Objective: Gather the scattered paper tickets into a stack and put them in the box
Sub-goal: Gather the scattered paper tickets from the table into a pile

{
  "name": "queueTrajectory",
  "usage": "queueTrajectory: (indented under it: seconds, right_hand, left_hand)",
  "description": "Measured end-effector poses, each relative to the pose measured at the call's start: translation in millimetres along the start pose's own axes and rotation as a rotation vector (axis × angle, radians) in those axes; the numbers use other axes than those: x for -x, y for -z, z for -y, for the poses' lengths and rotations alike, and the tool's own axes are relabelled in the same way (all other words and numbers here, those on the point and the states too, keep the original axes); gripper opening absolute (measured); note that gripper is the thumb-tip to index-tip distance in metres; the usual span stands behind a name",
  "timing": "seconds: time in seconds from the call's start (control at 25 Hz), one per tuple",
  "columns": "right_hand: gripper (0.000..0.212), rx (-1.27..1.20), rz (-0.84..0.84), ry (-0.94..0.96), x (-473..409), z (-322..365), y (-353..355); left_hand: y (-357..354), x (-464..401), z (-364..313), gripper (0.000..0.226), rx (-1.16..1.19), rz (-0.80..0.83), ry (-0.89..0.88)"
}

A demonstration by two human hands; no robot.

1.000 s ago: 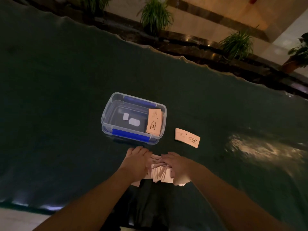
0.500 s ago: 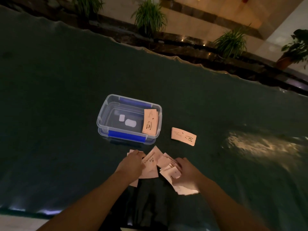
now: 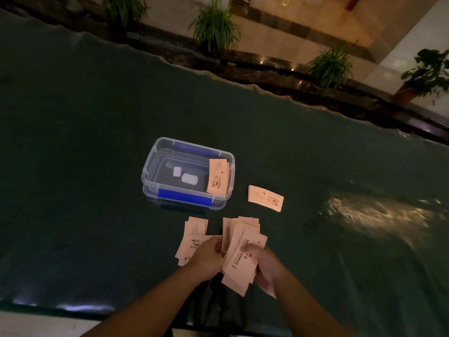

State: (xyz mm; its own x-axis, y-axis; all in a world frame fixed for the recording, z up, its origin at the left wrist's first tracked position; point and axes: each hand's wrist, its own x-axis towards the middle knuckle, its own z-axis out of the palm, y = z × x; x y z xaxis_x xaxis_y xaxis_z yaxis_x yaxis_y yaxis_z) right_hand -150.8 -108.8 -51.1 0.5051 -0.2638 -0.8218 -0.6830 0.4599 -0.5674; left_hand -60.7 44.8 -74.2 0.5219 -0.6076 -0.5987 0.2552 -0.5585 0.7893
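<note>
A clear plastic box [image 3: 150,166] with blue latches stands on the dark green table, a small stack of tickets [image 3: 218,177] leaning against its right inner wall. My right hand [image 3: 264,266] grips a fanned bunch of pale tickets [image 3: 240,249] just in front of the box. My left hand [image 3: 209,254] touches the left side of that bunch and rests over a few loose tickets [image 3: 194,229] lying flat on the table. Another small stack of tickets [image 3: 265,198] lies alone to the right of the box.
The dark green tablecloth [image 3: 73,166] covers the whole surface, with a bright reflection [image 3: 371,210] at right. Potted plants [image 3: 215,27] and a dark ledge line the far side. The table's near edge [image 3: 73,308] runs below my arms.
My hands have gone from pressing flat on the scattered tickets to lifting a fanned bunch of them in the right hand. A few tickets stay on the table under the left hand.
</note>
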Motion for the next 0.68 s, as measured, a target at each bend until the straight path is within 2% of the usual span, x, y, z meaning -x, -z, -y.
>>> queueTrajectory:
  seconds: [0.12, 0.24, 0.32, 0.36, 0.4, 0.48, 0.6, 0.68]
  right_hand:
    - [0.037, 0.003, 0.001, -0.012, 3, 3, -5]
    - [0.040, 0.004, 0.004, -0.003, 4, 4, -10]
    - [0.042, -0.011, -0.011, -0.012, 2, 5, -15]
    - [0.041, -0.026, -0.021, -0.020, 1, 4, -19]
    - [0.040, -0.045, -0.036, -0.028, 0, 2, -23]
    - [0.035, -0.085, -0.080, -0.054, -1, -4, -33]
    - [0.027, -0.120, -0.136, -0.101, -4, -10, -47]
    - [0.027, -0.132, -0.136, -0.104, -6, -7, -55]
  left_hand:
    - [4, 1, 11, 0.010, -0.005, 0.012, 0.024]
    - [15, 4, 27, 0.019, -0.270, -0.162, 0.002]
    - [26, 6, 40, 0.050, -0.569, -0.328, -0.043]
    - [32, 7, 46, 0.066, -0.672, -0.358, -0.056]
    - [38, 8, 49, 0.075, -0.743, -0.354, -0.066]
    - [44, 7, 50, 0.077, -0.841, -0.336, -0.072]
    - [43, 8, 48, 0.069, -0.904, -0.310, -0.021]
    - [42, 13, 50, 0.066, -0.708, -0.342, 0.012]
